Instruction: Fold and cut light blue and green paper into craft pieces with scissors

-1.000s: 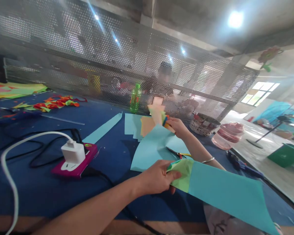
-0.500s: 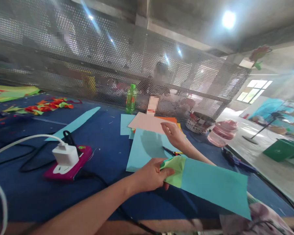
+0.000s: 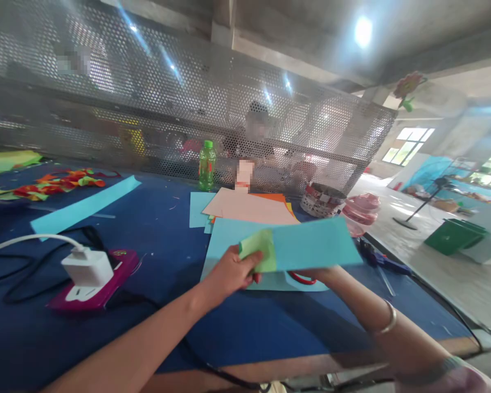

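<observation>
My left hand (image 3: 233,270) is closed, pinching the left end of a light green sheet (image 3: 259,255) and a turquoise sheet (image 3: 315,248), held together above the blue table (image 3: 167,229). The turquoise sheet hides my right hand (image 3: 325,271); only its wrist and a forearm with a bangle show, so its fingers cannot be read. A red scissor handle (image 3: 301,279) peeks out just below the sheet, by that hand. A larger light blue sheet (image 3: 225,234) lies flat under both hands.
Behind lies a stack of pink, orange and blue sheets (image 3: 249,207). A magenta power strip (image 3: 106,284) with a white charger (image 3: 88,267) sits left. At the back are a green bottle (image 3: 207,164), a basket (image 3: 321,199), a pink container (image 3: 362,204) and a perforated partition (image 3: 147,109) with a person behind it.
My right hand came back from the far sheet stack and went behind the turquoise sheet. My left hand lifted the green and turquoise sheets higher and further over the table.
</observation>
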Demonstrator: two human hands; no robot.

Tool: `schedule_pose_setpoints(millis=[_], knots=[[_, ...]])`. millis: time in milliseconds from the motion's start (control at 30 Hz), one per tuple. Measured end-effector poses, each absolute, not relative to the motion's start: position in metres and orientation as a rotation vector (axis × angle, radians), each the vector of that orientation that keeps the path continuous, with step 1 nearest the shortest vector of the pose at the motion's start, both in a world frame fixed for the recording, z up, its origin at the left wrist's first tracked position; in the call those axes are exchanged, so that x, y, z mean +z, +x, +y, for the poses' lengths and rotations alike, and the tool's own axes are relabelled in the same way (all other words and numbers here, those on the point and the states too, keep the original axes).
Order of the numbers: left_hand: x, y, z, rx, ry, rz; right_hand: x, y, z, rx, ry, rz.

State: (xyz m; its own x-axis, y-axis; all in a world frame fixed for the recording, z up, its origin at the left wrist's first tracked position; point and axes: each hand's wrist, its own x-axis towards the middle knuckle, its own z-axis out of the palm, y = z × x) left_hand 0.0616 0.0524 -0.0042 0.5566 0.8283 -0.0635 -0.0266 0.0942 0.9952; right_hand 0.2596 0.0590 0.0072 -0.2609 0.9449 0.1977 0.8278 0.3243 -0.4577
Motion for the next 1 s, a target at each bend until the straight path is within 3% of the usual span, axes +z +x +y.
schedule_pose_setpoints(millis=[233,467,800,1000], knots=[[-0.001,0.046,0.085,1.071,1.145,0.915,0.024,0.299,0.018,0.218,-1.856,-2.456],[-0.006,0.040,0.095,1.114,1.182,0.934,0.007,0.296,0.021,0.103,-2.011,-2.356],[0.000,0.040,0.095,1.161,1.181,1.004,0.009,0.294,0.018,0.115,-2.040,-2.288],[0.000,0.036,0.099,1.264,1.178,1.000,0.004,0.266,0.023,0.216,-1.734,-2.337]])
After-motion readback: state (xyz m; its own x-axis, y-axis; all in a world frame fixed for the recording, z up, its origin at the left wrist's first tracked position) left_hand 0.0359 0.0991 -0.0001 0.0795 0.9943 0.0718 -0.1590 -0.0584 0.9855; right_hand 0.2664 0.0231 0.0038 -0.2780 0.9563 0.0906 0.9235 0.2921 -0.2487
